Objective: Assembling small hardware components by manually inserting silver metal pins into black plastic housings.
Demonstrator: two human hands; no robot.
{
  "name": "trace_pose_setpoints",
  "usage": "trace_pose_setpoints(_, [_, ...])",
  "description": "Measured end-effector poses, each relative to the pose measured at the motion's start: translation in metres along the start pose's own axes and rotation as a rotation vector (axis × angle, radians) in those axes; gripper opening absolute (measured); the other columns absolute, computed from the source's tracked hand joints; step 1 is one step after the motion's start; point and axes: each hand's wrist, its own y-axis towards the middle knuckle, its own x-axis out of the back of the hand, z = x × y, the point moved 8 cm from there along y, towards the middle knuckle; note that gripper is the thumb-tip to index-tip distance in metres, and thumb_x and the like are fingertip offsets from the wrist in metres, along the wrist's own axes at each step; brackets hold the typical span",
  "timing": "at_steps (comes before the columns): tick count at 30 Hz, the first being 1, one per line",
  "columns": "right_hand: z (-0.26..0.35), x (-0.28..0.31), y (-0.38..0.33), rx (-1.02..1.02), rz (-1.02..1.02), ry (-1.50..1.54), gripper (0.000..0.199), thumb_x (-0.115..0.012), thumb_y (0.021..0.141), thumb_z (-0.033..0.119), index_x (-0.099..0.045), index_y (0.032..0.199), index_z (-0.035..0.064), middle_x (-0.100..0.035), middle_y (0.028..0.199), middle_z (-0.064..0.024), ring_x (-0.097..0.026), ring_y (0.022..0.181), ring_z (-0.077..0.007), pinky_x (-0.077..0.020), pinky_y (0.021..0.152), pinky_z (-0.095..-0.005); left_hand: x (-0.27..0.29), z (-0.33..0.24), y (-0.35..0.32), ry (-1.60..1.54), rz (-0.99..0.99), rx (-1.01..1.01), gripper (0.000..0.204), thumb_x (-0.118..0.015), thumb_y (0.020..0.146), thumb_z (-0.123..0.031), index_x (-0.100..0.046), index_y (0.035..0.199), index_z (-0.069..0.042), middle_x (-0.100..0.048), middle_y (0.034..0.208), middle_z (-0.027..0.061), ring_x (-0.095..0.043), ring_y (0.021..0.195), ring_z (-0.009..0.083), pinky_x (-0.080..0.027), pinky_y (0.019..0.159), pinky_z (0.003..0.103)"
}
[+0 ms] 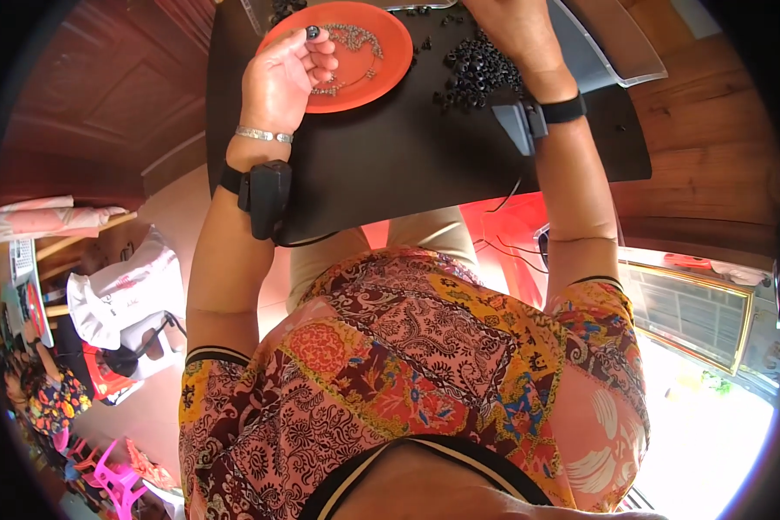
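My left hand (288, 74) is over the left part of an orange-red plate (388, 74), its fingers curled. A small, shiny black piece (312, 33) is pinched at its thumb; its exact kind is too small to tell. Many tiny silvery metal pieces (355, 39) lie scattered in a ring on the plate. My right hand (516, 35) reaches to the top edge of the picture, beside a heap of small black parts (477, 71). Its fingertips are cut off, so what they hold is hidden.
A dark table (381, 165) carries the plate and heap. A clear-edged tray or sheet (594, 43) lies at the right. More black parts (284, 9) sit behind the plate. At far left are a white sack (134, 286), another person (52, 399) and a pink plastic stool (117, 481).
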Motion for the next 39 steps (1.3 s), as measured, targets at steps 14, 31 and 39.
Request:
trace_pose_setpoints(14, [-0.064,-0.03,-0.089,-0.151,0.697,-0.732,0.014,-0.067,0.08,0.019,-0.068,0.087,0.0071,-0.063,0.08,-0.0056,-0.059,0.078,-0.0225,-0.0485,0.07,-0.0342,-0.003,0.002,-0.006,-0.035,-0.041,-0.023,0.021,-0.052,0.09,-0.025,-0.061,0.088,-0.006,-0.064,0.082,0.0048,-0.06,0.07,0.017,-0.045,0.065,0.028])
trace_pose_setpoints(31, [-0.085,-0.038,-0.084,-0.168,0.635,-0.769,0.013,-0.068,0.079,0.016,-0.066,0.089,0.0066,-0.061,0.082,-0.0041,-0.06,0.079,-0.0201,-0.0488,0.071,-0.0329,0.011,0.011,0.006,0.058,-0.018,0.004,0.029,-0.052,0.091,-0.026,-0.061,0.097,0.0,-0.063,0.09,0.0088,-0.058,0.078,0.0189,-0.043,0.072,0.03])
trace_pose_setpoints(39, [-0.056,-0.071,-0.01,-0.684,0.289,-0.119,0.013,-0.061,0.09,0.016,-0.069,0.1,0.0119,-0.069,0.088,-0.0115,-0.064,0.079,-0.0232,-0.0504,0.07,-0.0352,-0.008,0.005,-0.007,-0.013,0.003,0.009,0.023,-0.052,0.089,-0.023,-0.062,0.092,-0.002,-0.064,0.085,0.0072,-0.06,0.073,0.016,-0.045,0.065,0.027])
